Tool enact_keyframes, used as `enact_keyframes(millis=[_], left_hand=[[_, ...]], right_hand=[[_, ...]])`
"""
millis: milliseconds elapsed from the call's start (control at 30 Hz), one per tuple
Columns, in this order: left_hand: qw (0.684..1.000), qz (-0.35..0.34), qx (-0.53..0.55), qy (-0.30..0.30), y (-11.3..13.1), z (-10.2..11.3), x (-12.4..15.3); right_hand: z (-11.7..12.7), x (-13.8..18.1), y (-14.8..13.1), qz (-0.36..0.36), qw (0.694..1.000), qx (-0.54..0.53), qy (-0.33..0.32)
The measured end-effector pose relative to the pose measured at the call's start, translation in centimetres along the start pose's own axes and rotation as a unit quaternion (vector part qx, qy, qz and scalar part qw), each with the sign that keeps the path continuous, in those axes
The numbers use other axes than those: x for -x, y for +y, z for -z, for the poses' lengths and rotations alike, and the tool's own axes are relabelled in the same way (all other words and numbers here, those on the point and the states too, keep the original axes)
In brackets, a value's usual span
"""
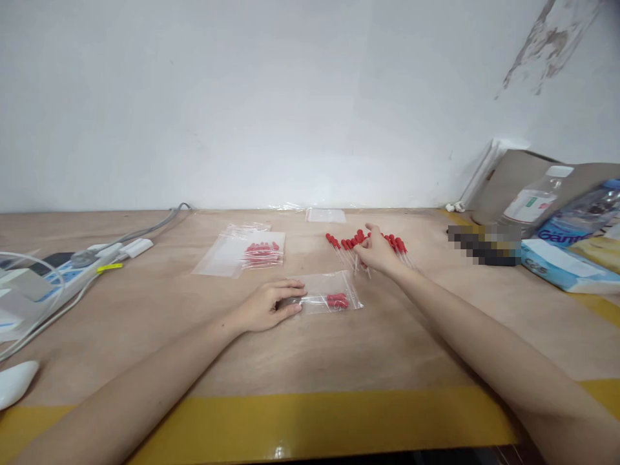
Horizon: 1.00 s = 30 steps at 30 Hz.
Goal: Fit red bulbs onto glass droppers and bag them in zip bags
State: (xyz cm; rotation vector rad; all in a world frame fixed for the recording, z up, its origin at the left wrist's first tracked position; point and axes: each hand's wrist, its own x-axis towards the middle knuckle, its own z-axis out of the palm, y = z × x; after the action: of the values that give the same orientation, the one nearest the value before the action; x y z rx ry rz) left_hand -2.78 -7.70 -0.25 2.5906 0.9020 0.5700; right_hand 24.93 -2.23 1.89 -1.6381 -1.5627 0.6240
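Note:
A clear zip bag [320, 284] lies flat in the middle of the table. Inside it are a few thin pale stems with red bulb ends [338, 301], which look like droppers. My left hand [274, 303] has the left end of this bag between its thumb and fingers. Farther back and to the right, my right hand [375, 248] reaches into a loose row of red-bulbed droppers [347, 245]. Its fingers are bent together over a dropper whose stem shows below them; the fingertips partly hide the grip. Other droppers spread on both sides of that hand.
Filled and flat plastic bags [220, 255] lie at the left back, and a small white packet [325, 216] near the wall. At left are a power strip [58, 284] with cables and a white mouse [17, 382]. Bottles [537, 197] and a tissue pack [571, 268] stand at right.

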Motion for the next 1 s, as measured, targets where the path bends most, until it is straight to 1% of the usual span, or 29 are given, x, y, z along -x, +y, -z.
enact_keyframes(millis=[100,200,300,367,433,467,533,600,667,733,800,900,1000], left_hand=[[1.0,0.001,-0.003,0.002,0.0,0.0,-0.1],[1.0,0.0,-0.006,0.004,0.1,0.0,-0.1],[1.0,-0.006,-0.006,0.008,0.2,0.1,0.0],[1.0,-0.006,-0.005,0.013,0.3,0.1,0.0],[1.0,-0.004,-0.004,0.014,0.3,0.1,0.0],[1.0,-0.003,-0.004,0.013,0.3,0.1,0.0],[1.0,-0.003,-0.007,0.01,0.3,0.1,0.1],[1.0,-0.001,-0.01,0.007,0.3,0.1,0.1],[1.0,0.004,-0.015,0.005,0.3,0.1,0.1],[1.0,0.008,-0.017,0.003,0.3,0.1,0.0],[1.0,0.009,-0.017,0.003,0.4,0.1,-0.1],[1.0,0.008,-0.014,0.005,0.6,0.2,-0.1],[1.0,0.001,-0.009,0.01,0.5,0.1,-0.1]], right_hand=[[0.5,1.6,2.2,-0.014,0.991,-0.132,0.018],[0.0,3.0,3.3,-0.064,0.967,-0.246,0.029],[-0.9,4.2,2.7,-0.112,0.938,-0.326,0.02],[-1.3,4.7,2.1,-0.129,0.923,-0.364,0.003],[-1.2,5.1,1.8,-0.139,0.913,-0.382,-0.024],[-1.0,5.3,1.8,-0.14,0.913,-0.381,-0.045],[-0.3,5.4,2.2,-0.129,0.922,-0.35,-0.107],[0.4,5.3,2.9,-0.098,0.937,-0.287,-0.172],[0.9,5.1,3.4,-0.061,0.951,-0.221,-0.206],[0.9,4.9,3.6,-0.026,0.961,-0.173,-0.212],[0.4,4.9,3.4,0.012,0.967,-0.148,-0.207],[-0.8,5.0,2.8,0.066,0.97,-0.118,-0.201],[-1.5,5.3,2.4,0.116,0.974,-0.064,-0.184]])
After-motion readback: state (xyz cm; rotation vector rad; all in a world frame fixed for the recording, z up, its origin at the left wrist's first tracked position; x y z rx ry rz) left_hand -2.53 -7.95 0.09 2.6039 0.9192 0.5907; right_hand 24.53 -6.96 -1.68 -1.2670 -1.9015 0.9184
